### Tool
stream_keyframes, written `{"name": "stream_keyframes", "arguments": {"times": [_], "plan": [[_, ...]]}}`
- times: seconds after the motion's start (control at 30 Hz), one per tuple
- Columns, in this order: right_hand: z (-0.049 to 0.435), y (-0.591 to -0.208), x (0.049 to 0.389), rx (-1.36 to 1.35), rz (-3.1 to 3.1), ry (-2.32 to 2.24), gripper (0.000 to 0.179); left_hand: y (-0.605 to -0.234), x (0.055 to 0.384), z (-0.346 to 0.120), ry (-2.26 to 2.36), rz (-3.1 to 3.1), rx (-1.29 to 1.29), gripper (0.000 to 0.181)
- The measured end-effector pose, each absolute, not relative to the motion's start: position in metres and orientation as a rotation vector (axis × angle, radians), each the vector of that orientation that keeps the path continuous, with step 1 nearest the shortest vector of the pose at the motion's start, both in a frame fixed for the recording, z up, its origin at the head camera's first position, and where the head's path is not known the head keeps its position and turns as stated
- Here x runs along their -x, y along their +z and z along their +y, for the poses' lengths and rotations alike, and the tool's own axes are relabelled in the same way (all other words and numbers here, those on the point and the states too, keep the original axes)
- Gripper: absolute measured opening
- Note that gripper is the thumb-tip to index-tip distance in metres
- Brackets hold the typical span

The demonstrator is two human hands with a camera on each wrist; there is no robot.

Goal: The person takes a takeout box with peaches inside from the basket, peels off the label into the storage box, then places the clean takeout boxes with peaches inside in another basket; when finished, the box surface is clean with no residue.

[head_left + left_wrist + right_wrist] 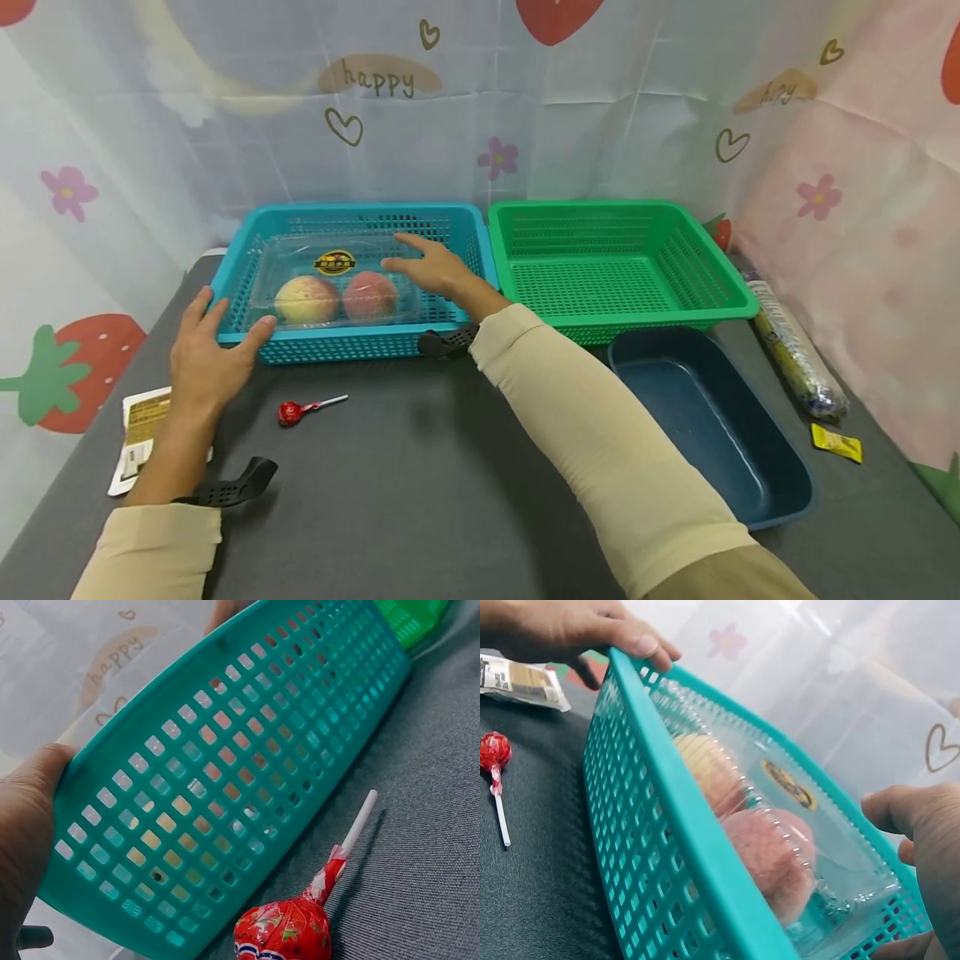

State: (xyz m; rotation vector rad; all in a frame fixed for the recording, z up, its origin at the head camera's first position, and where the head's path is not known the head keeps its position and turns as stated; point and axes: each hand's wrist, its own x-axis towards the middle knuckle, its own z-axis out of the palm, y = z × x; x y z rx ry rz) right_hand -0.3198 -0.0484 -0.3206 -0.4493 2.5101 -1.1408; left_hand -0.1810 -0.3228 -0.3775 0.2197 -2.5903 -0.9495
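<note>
A clear plastic box (pixel 300 258) with a dark and gold label lies in the blue basket (pixel 352 346). Through its lid show a yellowish peach (pixel 307 300) and a pinker peach (pixel 371 296). My left hand (pixel 206 358) rests at the basket's left front corner, fingers spread and thumb over the front rim. Over the right end of the box reaches my right hand (pixel 435 267), its thumb and fingers extended and apart. A red-wrapped lollipop (pixel 291 413) lies on the grey table in front of the basket.
A green basket (pixel 600 321) stands right of the blue one, with a dark blue tub (pixel 697 417) before it. At the right lie a long plastic-wrapped package (pixel 795 350) and a yellow packet (pixel 836 442). A white and gold sachet (pixel 146 425) lies beside my left forearm.
</note>
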Motion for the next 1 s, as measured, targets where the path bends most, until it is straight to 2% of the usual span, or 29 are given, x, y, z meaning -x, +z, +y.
{"name": "stream_keyframes", "arguments": {"times": [0.53,1.0], "plan": [[-0.066,-0.333,0.323,0.360,2.415,-1.125,0.064,-0.374,0.179,-0.321,-0.978,-2.577,-0.228,0.082],[-0.060,-0.325,0.313,0.377,2.224,-1.625,0.056,-0.376,0.179,-0.321,-0.977,-2.589,-0.232,0.082]]}}
